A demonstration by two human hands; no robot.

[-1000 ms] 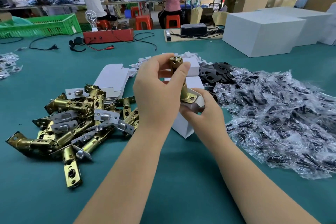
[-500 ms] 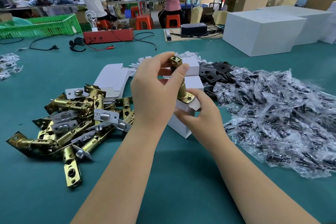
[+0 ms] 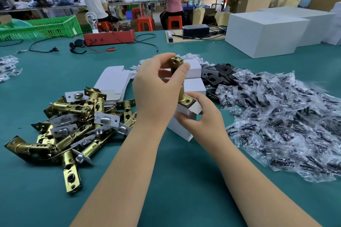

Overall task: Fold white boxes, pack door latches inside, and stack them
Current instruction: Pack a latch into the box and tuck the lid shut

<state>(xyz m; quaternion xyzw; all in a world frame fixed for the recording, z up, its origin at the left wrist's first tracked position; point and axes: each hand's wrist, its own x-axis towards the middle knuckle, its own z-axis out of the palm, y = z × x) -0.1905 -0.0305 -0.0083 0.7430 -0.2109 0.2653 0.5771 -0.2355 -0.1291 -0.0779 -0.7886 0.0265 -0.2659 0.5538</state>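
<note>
My left hand (image 3: pixel 156 90) pinches the top end of a brass door latch (image 3: pixel 181 86) that stands upright, its faceplate end down in the open mouth of a small white box (image 3: pixel 180 125). My right hand (image 3: pixel 203 118) grips that box at its top flap, holding it on the green table. A heap of brass and silver latches (image 3: pixel 73 120) lies to the left. Flat unfolded white box blanks (image 3: pixel 112 81) lie behind it. Two folded white boxes (image 3: pixel 193 79) sit just behind my hands.
Clear bags of black screws (image 3: pixel 286 116) spread over the right side, with black strike plates (image 3: pixel 217 73) behind them. Large white cartons (image 3: pixel 265 35) stand far right. A red tester box (image 3: pixel 108 37), cables and a green crate (image 3: pixel 42 27) are at the back. People sit at benches beyond.
The latch has sunk a little further into the box mouth. My right hand has shifted slightly left and up around the box flap.
</note>
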